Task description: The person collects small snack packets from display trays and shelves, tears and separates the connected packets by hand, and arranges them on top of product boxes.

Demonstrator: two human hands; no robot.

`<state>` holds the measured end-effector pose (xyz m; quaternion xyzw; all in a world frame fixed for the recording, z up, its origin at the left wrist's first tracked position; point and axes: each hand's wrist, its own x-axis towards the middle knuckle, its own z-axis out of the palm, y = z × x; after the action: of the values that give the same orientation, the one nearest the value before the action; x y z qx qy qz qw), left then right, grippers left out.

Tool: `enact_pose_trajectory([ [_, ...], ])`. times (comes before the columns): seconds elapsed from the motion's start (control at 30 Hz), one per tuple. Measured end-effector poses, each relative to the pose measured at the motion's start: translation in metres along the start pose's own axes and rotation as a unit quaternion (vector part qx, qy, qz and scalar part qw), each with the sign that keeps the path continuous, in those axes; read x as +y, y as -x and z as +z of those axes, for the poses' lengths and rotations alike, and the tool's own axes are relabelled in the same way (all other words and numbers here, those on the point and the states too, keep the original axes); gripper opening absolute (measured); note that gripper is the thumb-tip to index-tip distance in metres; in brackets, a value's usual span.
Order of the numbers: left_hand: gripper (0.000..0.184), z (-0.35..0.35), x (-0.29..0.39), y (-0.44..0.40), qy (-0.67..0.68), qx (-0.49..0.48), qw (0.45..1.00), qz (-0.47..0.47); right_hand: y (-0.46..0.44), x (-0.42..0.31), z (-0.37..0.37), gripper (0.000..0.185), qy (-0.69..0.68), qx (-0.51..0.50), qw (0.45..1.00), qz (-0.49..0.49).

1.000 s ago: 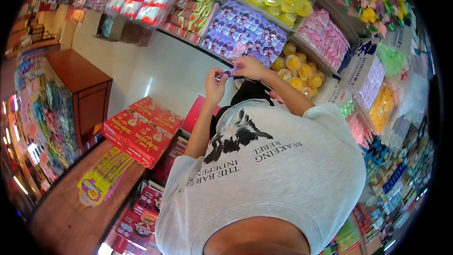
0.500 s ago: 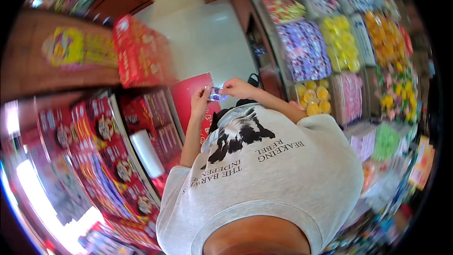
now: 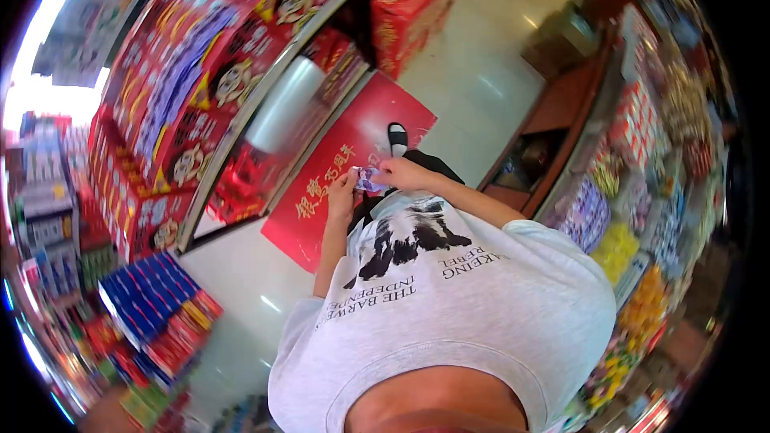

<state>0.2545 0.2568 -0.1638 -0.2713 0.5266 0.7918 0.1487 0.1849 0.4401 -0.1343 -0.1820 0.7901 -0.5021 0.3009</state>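
Note:
A small shiny purple-and-clear packet [image 3: 369, 180], perhaps a wrapped sweet, is stretched between both my hands in front of my shirt. My left hand [image 3: 343, 194] pinches its left end, fingers closed. On the other end, my right hand [image 3: 403, 175] has its thumb and fingers closed too. Fine detail of the packet is too small to read. Below the hands lies a red mat [image 3: 321, 216] with gold characters, and one foot in a black sandal [image 3: 398, 138] shows just beyond them.
Red gift boxes [image 3: 233, 80] fill a shelf on the left, with a clear plastic roll [image 3: 286, 104] beside them. Blue boxes [image 3: 148, 293] are stacked lower left. Candy bins with purple packets [image 3: 581, 212] and yellow packets [image 3: 616, 250] line the right. A cardboard box [image 3: 559, 42] stands ahead.
My view and body have turned to the right; the shelves have shifted across the view, and the blue boxes and sandalled foot now show more. Both hands still hold the purple packet.

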Motion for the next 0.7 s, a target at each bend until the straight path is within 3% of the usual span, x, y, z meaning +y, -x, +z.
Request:
enact_pose_trajectory([
  [0.07, 0.026, -0.025, -0.012, 0.006, 0.018, 0.062, 0.997, 0.037, -0.014, -0.024, 0.009, 0.036, 0.06, -0.148, 0.987, 0.0],
  [0.1, 0.023, -0.033, -0.012, 0.012, 0.04, 0.102, 0.992, 0.062, -0.028, -0.016, 0.022, 0.036, 0.074, -0.172, 0.982, -0.033],
  [0.27, 0.019, -0.07, 0.004, 0.016, 0.151, 0.24, 0.947, 0.149, -0.087, -0.038, 0.071, 0.035, 0.076, -0.233, 0.966, -0.082],
  [0.4, 0.021, -0.109, 0.046, 0.008, 0.177, 0.356, 0.876, 0.274, -0.141, -0.096, 0.101, 0.036, 0.126, -0.288, 0.947, -0.069],
  [0.47, 0.023, -0.139, 0.071, 0.006, 0.167, 0.393, 0.847, 0.315, -0.167, -0.116, 0.124, 0.035, 0.042, -0.319, 0.946, -0.036],
  [0.5, 0.022, -0.151, 0.088, 0.007, 0.173, 0.423, 0.828, 0.324, -0.182, -0.115, 0.142, 0.034, 0.06, -0.271, 0.953, -0.121],
  [0.53, 0.022, -0.157, 0.116, 0.01, 0.179, 0.451, 0.808, 0.334, -0.195, -0.134, 0.149, 0.034, 0.057, -0.277, 0.951, -0.125],
  [0.6, 0.022, -0.172, 0.163, 0.018, 0.196, 0.46, 0.803, 0.324, -0.216, -0.174, 0.162, 0.031, -0.057, -0.286, 0.951, -0.102],
  [0.67, 0.02, -0.202, 0.197, 0.012, 0.204, 0.454, 0.793, 0.352, -0.236, -0.214, 0.17, 0.028, -0.084, -0.305, 0.946, -0.064],
  [0.7, 0.019, -0.228, 0.2, 0.013, 0.192, 0.398, 0.836, 0.326, -0.248, -0.224, 0.176, 0.027, -0.06, -0.263, 0.957, -0.111],
])
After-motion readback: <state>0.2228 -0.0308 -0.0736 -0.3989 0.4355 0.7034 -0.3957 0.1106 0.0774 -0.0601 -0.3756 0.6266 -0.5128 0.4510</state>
